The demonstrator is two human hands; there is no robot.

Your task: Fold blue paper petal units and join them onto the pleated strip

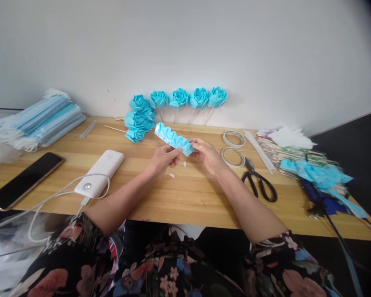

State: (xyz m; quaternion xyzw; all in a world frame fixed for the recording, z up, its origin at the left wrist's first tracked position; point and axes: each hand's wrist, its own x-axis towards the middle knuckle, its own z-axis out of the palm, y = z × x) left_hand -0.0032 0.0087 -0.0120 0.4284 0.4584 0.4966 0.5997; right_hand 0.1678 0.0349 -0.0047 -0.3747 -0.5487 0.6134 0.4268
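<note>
A strip of folded light-blue petals (173, 138) is held up over the middle of the table, slanting down to the right. My left hand (167, 159) pinches its lower edge near the right part. The fingers of my right hand (207, 156) are closed on its right end. Just below the hands, two small white scraps (172, 175) lie on the wood. Behind the strip, several finished blue flowers on sticks (179, 98) lean against the wall, and more blue flowers (139, 119) lie piled to the left.
On the right are two tape rolls (233, 157), black-handled scissors (259, 181), white sticks (259, 152) and a heap of blue scraps (318, 175). On the left are a stack of face masks (46, 117), a phone (26, 179) and a white power bank (100, 171) with its cable.
</note>
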